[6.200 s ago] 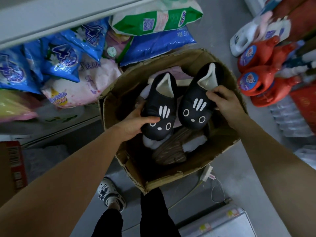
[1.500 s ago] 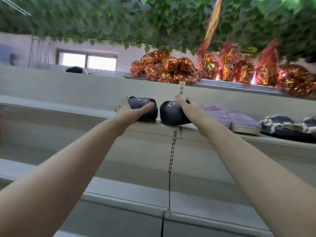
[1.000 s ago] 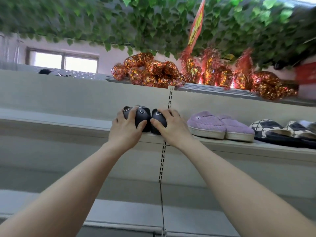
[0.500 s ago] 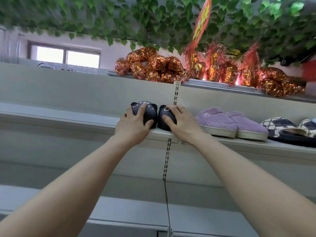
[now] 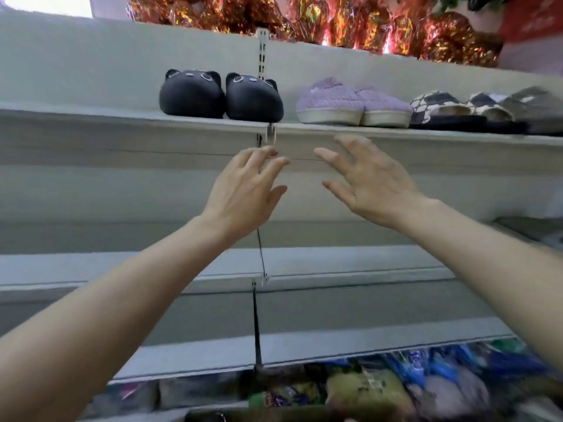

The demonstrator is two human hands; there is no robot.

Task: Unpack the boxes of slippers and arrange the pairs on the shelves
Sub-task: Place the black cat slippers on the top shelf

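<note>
A pair of black slippers sits side by side on a pale grey shelf, high in the view, the two touching each other. Each slipper is rounded and smooth, shaped like a cat's head, with two small ears at the top corners and pale oval eyes on its upper face. The pair stands just left of a slotted metal upright on the back panel.

Below the shelf edge, both hands are raised, apart from the slippers. The left hand has its fingers straight and loosely spread, holding nothing. The right hand is the same, its fingers fanned out and empty. Bare forearms reach up from the lower corners.

On the same shelf, to the right of the black pair, stands a pair of purple slippers with a ribbed, knitted look and pale soles. Beyond them are checkered slippers in black and cream with dark soles, then a grey slipper, blurred at the edge.

The top shelf carries crinkled foil bundles in red and gold. A lower shelf of flat grey metal sits under the hands. The bottom shelf holds soft plastic packets in blue, green and yellow, too blurred to read.
</note>
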